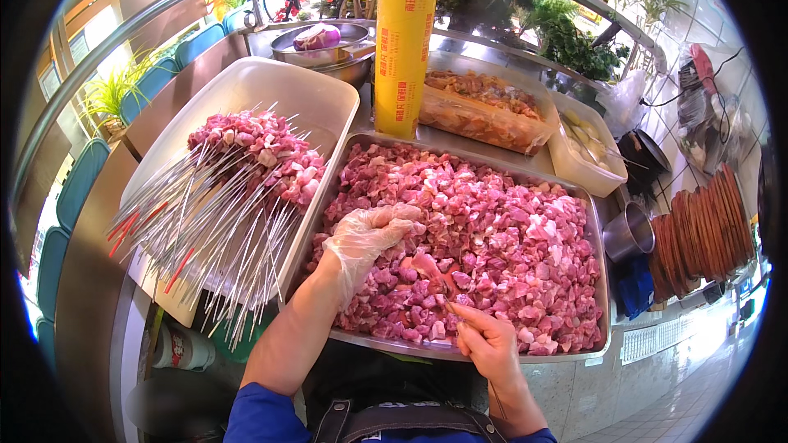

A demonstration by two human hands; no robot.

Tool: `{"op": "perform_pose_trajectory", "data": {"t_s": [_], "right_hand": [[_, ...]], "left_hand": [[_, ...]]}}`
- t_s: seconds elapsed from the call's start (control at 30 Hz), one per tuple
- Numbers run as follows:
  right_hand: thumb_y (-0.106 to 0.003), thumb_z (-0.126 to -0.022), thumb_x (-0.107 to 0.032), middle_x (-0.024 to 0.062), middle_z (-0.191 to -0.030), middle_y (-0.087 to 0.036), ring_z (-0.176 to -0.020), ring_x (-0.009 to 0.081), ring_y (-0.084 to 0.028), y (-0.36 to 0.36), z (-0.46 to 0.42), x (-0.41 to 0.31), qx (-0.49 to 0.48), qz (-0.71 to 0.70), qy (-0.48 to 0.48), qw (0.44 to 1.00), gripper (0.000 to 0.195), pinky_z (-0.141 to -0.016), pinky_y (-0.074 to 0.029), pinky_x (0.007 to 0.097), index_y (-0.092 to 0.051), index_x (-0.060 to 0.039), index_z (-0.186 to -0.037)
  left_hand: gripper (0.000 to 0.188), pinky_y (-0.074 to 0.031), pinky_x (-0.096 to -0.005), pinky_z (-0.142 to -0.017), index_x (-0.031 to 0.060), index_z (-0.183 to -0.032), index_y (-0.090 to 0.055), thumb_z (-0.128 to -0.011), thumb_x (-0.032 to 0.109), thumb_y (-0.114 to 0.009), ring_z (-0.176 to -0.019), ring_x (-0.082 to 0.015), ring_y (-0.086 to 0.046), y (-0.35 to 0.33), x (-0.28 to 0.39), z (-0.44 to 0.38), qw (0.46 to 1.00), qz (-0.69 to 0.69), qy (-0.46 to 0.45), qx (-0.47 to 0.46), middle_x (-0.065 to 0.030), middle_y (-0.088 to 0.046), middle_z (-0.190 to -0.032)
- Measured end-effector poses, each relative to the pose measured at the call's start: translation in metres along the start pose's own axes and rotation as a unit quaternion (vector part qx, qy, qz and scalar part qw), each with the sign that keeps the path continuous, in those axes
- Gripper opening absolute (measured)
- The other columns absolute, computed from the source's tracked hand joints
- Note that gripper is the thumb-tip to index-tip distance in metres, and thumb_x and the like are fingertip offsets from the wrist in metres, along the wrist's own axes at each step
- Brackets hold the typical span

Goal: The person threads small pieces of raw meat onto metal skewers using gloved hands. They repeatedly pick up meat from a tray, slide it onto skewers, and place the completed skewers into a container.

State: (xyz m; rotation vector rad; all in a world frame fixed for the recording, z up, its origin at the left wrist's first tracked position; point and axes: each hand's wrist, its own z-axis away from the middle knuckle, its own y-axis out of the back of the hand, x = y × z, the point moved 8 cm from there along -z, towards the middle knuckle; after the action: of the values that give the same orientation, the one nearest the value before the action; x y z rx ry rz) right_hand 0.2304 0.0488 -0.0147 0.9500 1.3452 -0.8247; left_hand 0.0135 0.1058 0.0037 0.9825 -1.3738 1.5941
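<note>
A steel tray point(602, 320) before me is heaped with small chunks of raw red meat point(468, 215). My left hand point(372, 240), in a clear plastic glove, is over the left half of the meat with its fingers bent together. Whether a chunk is between those fingertips is hidden. Bare and near the tray's front edge, my right hand point(489, 338) pinches a thin metal skewer point(497, 403). Its shaft runs back along my wrist. On the left, a white plastic tub point(246, 77) holds many loaded skewers point(258, 154), meat ends inward and bare rods point(240, 246) over the near rim.
A tall yellow cling-film box point(406, 43) stands behind the tray. Farther back are a tub of marinated meat point(486, 111), a white container point(585, 147) with pale pieces, and steel bowls point(320, 52) with a purple onion point(317, 37). A steel cup point(628, 234) is at right.
</note>
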Motion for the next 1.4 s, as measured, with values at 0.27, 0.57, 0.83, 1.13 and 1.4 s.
{"op": "perform_pose_trajectory", "data": {"t_s": [0.27, 0.57, 0.83, 1.13, 1.4], "right_hand": [[-0.054, -0.088, 0.003, -0.0015, -0.061, -0.055, -0.054, 0.0033, -0.048, 0.002, 0.0, 0.005, 0.019, -0.019, 0.002, 1.0, 0.034, -0.05, -0.038, 0.0194, -0.062, -0.001, -0.12], [-0.054, -0.088, 0.003, -0.0011, -0.062, -0.055, -0.054, 0.0036, -0.048, 0.002, -0.001, 0.006, 0.022, -0.009, 0.001, 1.0, 0.033, -0.05, -0.038, 0.0193, -0.062, -0.0008, -0.12], [-0.055, -0.088, 0.002, -0.0015, -0.061, -0.055, -0.054, 0.003, -0.048, 0.001, -0.002, 0.005, 0.03, -0.001, -0.016, 0.999, 0.033, -0.049, -0.038, 0.0193, -0.063, -0.0011, -0.12], [-0.055, -0.087, 0.003, -0.0008, -0.061, -0.057, -0.054, 0.0034, -0.05, 0.005, -0.001, 0.003, 0.052, 0.017, 0.0, 0.998, 0.033, -0.051, -0.04, 0.0199, -0.064, -0.0009, -0.118], [-0.056, -0.088, 0.001, -0.0004, -0.061, -0.057, -0.055, 0.0031, -0.05, 0.0, 0.0, -0.002, 0.043, 0.066, 0.023, 0.997, 0.032, -0.051, -0.041, 0.0198, -0.063, -0.002, -0.119]], "left_hand": [[0.024, -0.053, -0.0314, -0.072, 0.0032, -0.108, -0.061, -0.091, 0.02, -0.063, -0.077, -0.0149, -0.06, -0.017, -0.003, 0.007, 0.988, 0.141, 0.02, -0.059, -0.011, -0.065, -0.098], [0.027, -0.051, -0.0272, -0.067, 0.0044, -0.11, -0.059, -0.094, 0.027, -0.058, -0.069, -0.0095, -0.054, -0.025, 0.0, 0.003, 0.975, 0.221, -0.024, -0.03, -0.0073, -0.063, -0.091], [0.019, -0.052, -0.0276, -0.061, 0.0039, -0.103, -0.059, -0.093, 0.02, -0.059, -0.07, -0.0118, -0.058, -0.026, -0.011, 0.0, 0.983, 0.178, -0.041, -0.027, -0.0039, -0.061, -0.082], [0.024, -0.049, -0.0282, -0.059, 0.0129, -0.104, -0.054, -0.096, 0.035, -0.05, -0.075, -0.0195, -0.063, -0.041, -0.005, 0.01, 0.989, 0.126, -0.001, -0.082, -0.0051, -0.062, -0.09], [0.028, -0.05, -0.0293, -0.059, 0.013, -0.097, -0.054, -0.095, 0.041, -0.051, -0.075, -0.0221, -0.066, -0.029, -0.019, 0.001, 0.991, 0.085, -0.025, -0.105, -0.0077, -0.063, -0.092]]}}
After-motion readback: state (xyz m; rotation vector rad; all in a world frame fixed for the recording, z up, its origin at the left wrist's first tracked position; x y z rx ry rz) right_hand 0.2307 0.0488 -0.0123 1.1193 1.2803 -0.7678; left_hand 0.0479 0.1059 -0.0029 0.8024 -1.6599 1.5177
